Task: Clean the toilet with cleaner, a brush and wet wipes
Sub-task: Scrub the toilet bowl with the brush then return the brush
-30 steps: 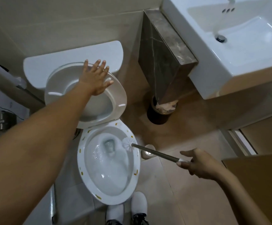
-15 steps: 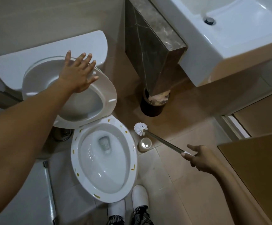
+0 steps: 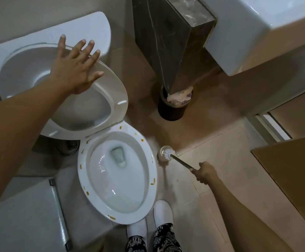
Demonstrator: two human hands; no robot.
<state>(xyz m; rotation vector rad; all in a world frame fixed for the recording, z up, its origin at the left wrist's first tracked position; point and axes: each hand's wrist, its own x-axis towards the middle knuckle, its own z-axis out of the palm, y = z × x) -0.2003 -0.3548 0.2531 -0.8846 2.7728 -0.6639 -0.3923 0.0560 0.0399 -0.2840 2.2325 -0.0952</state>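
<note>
The left hand (image 3: 75, 68) lies flat with fingers spread against the raised seat (image 3: 100, 91), at about ten o'clock from the bowl (image 3: 117, 175). It looks placed to keep seat and lid propped back against the tank (image 3: 44, 31), leaving the rim bare for cleaning. The right hand (image 3: 205, 172) is curled tight round the end of the brush (image 3: 169, 154) handle, at three o'clock from the bowl. The white bristle head sits at the mouth of its holder (image 3: 161, 157) on the floor (image 3: 221, 160), just beside the bowl's right edge, so the long handle lets the person park it without bending. Yellow-brown spots dot the rim, so wiping seems left to do. A dark bin (image 3: 173, 108) stuffed with paper stands at one o'clock. No cleaner bottle or wipes are in view.
</note>
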